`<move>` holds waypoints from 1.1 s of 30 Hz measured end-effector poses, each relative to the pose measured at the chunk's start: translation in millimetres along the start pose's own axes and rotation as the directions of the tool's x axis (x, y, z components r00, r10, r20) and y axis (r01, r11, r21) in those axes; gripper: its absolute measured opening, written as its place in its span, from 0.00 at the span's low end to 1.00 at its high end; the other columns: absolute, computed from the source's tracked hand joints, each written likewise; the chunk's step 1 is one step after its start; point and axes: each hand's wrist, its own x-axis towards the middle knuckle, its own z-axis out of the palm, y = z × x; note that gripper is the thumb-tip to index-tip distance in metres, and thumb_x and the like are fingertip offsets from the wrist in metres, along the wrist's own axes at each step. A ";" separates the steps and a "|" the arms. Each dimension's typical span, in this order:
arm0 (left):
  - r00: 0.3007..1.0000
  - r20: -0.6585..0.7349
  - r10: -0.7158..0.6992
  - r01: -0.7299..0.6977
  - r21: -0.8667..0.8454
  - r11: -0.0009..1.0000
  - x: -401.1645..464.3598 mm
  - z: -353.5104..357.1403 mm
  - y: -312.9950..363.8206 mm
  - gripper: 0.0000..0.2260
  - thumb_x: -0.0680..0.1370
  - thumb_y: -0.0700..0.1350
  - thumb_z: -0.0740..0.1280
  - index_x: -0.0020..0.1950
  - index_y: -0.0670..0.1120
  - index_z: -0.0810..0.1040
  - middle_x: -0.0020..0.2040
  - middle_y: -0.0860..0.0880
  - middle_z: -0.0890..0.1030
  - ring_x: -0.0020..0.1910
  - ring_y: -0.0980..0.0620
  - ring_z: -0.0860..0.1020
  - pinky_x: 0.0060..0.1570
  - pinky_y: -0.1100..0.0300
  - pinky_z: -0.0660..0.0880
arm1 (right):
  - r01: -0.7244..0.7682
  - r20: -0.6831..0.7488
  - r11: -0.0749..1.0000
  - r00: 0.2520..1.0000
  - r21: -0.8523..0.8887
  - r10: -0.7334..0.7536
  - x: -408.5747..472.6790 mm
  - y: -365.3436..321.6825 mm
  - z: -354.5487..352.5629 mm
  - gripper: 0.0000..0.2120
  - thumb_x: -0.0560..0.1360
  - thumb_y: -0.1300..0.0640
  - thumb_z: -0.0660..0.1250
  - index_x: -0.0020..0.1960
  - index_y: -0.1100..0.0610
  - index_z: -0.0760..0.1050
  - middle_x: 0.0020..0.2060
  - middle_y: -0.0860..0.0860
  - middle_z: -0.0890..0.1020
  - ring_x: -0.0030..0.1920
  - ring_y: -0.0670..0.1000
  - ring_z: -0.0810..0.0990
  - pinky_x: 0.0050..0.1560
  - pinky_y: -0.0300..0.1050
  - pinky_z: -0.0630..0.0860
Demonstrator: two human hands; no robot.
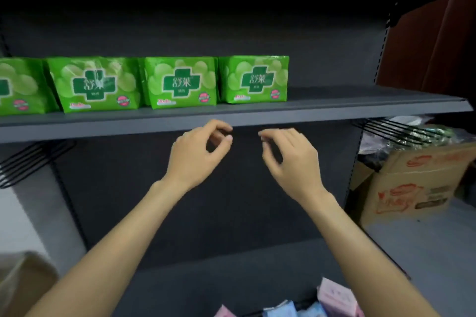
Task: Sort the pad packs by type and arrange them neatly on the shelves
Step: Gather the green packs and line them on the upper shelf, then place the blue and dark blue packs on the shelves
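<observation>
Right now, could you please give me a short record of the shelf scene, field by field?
upper shelf: four green packs in view, upright in a row, the leftmost cut off by the frame edge
left hand: below the shelf edge, fingers loosely curled, holding nothing
right hand: beside it, likewise empty
bottom of view: pink and blue packs
right side: cardboard box

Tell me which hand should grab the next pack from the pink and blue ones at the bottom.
Right, probably. The pink and blue packs lie low and right of centre, beside the right hand's forearm. The left hand is equally empty but farther off.
</observation>
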 end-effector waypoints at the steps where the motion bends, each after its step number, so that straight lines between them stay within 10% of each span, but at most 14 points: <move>1: 0.996 0.078 -0.052 0.052 -0.008 0.999 -14.9 -1.2 -1.2 0.09 0.74 0.57 0.62 0.52 0.58 0.77 0.40 0.61 0.81 0.41 0.62 0.78 0.45 0.59 0.74 | -0.003 0.015 1.000 1.000 -0.001 0.003 -21.3 -3.3 -1.9 0.07 0.76 0.60 0.64 0.50 0.58 0.80 0.40 0.49 0.82 0.40 0.52 0.79 0.40 0.47 0.75; 8: 0.839 0.469 -0.274 0.284 0.050 0.957 -127.8 36.0 -32.6 0.08 0.75 0.50 0.68 0.53 0.59 0.78 0.42 0.63 0.81 0.42 0.64 0.77 0.46 0.63 0.73 | -0.187 0.454 0.980 0.869 -0.068 0.197 -187.8 -5.3 -4.3 0.11 0.72 0.53 0.60 0.49 0.52 0.79 0.35 0.45 0.80 0.36 0.50 0.79 0.33 0.41 0.73; 17: 0.533 0.775 -0.340 0.421 0.106 0.901 -297.2 170.5 -86.4 0.22 0.71 0.56 0.72 0.63 0.54 0.74 0.56 0.56 0.79 0.53 0.59 0.77 0.58 0.58 0.73 | -0.288 0.859 0.863 0.188 -0.414 0.475 -384.3 5.9 -25.0 0.37 0.70 0.40 0.69 0.73 0.53 0.63 0.63 0.54 0.73 0.62 0.60 0.71 0.60 0.52 0.68; 24: 0.397 0.875 -0.278 0.437 0.086 0.895 -369.9 257.5 -68.2 0.43 0.70 0.62 0.72 0.77 0.51 0.55 0.71 0.48 0.69 0.67 0.49 0.70 0.64 0.53 0.69 | -0.154 0.796 0.874 0.365 -0.461 0.484 -450.7 3.9 -39.1 0.40 0.53 0.38 0.80 0.59 0.57 0.77 0.53 0.53 0.80 0.52 0.58 0.79 0.45 0.52 0.76; 33: 0.420 0.854 -0.306 0.427 0.111 0.897 -387.1 284.3 -53.8 0.48 0.68 0.53 0.76 0.78 0.50 0.47 0.68 0.43 0.72 0.63 0.45 0.74 0.59 0.49 0.73 | -0.442 0.822 0.864 0.382 -0.240 0.423 -476.0 7.2 -56.9 0.36 0.70 0.48 0.74 0.73 0.56 0.64 0.71 0.55 0.66 0.70 0.56 0.64 0.67 0.54 0.63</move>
